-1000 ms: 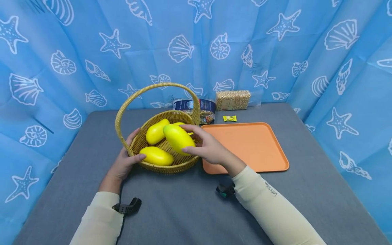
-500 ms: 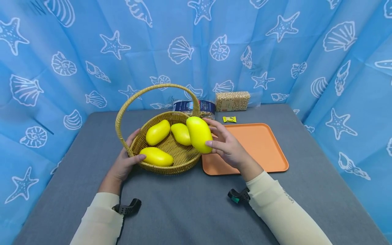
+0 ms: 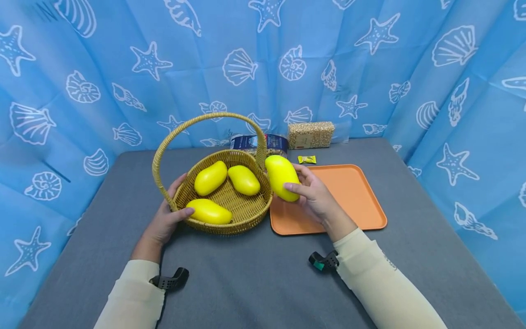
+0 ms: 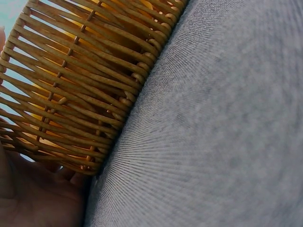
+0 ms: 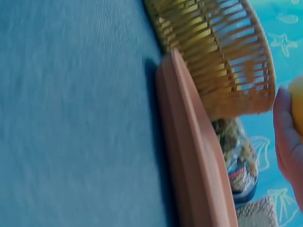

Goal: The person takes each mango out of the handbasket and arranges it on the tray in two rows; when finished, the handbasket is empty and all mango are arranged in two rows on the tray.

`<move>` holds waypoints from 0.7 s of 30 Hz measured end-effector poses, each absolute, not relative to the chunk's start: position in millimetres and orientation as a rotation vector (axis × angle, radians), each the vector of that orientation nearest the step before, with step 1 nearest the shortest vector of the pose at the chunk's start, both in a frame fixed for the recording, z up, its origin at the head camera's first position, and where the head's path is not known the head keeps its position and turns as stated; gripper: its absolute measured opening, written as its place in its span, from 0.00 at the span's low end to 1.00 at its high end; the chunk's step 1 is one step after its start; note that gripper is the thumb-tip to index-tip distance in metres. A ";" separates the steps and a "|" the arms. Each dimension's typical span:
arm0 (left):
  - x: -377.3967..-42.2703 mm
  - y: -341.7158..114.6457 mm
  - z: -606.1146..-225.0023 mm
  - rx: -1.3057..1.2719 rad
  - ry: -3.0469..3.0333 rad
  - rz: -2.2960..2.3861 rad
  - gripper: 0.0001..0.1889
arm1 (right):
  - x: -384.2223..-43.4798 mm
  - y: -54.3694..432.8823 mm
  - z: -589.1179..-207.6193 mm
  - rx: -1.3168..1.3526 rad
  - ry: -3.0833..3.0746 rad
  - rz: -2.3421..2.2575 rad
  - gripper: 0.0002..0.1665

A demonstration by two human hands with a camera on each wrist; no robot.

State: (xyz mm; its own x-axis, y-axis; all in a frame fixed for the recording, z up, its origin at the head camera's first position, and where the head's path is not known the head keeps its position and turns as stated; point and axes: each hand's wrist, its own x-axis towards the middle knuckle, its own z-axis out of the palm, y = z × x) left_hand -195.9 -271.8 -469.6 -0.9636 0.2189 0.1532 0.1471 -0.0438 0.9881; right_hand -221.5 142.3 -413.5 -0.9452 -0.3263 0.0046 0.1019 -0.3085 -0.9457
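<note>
A wicker basket (image 3: 238, 206) with a tall arched handle stands on the table. Inside it lie a mango (image 3: 211, 178) at the back left, another mango (image 3: 244, 180) at the back right and a third mango (image 3: 209, 211) at the front. My left hand (image 3: 162, 224) grips the basket's left side, thumb over the rim and fingers outside the weave. Just off the basket's right rim, my right hand (image 3: 316, 198) holds a yellow mango (image 3: 281, 176) between thumb and fingers, over the near-left part of an orange tray (image 3: 349, 196). The right wrist view catches only an edge of that held mango.
Behind the basket lies a dark blue food bag (image 3: 277, 142). A block-shaped pack of pale grains (image 3: 311, 135) stands beside it, against the shell-patterned curtain (image 3: 189, 87). A small yellow-green wrapped packet (image 3: 307, 159) rests behind the tray on the grey tablecloth (image 3: 246, 278).
My right hand has carried its mango rightward from above the basket to over the tray's left part, uncovering the back-right mango. The left hand has stayed on the rim.
</note>
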 end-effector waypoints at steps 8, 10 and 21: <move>-196.1 -270.5 -468.1 0.410 2.142 2.202 0.49 | -233.7 156.1 -423.7 -0.081 1.861 -2.268 0.43; -196.0 -269.8 -467.3 0.418 2.135 2.208 0.49 | -236.4 158.5 -425.6 -0.049 1.896 -2.241 0.43; -194.6 -270.0 -466.5 0.420 2.122 2.207 0.48 | -243.7 167.5 -430.0 0.119 2.195 -1.956 0.43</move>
State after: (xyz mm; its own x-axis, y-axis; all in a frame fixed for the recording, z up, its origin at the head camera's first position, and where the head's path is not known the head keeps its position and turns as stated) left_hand -194.6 -270.0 -466.5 -0.9618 0.2227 0.1593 0.1504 -0.0563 0.9870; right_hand -243.7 167.5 -430.0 -0.9770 -0.0719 -0.2008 0.1912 0.1216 -0.9740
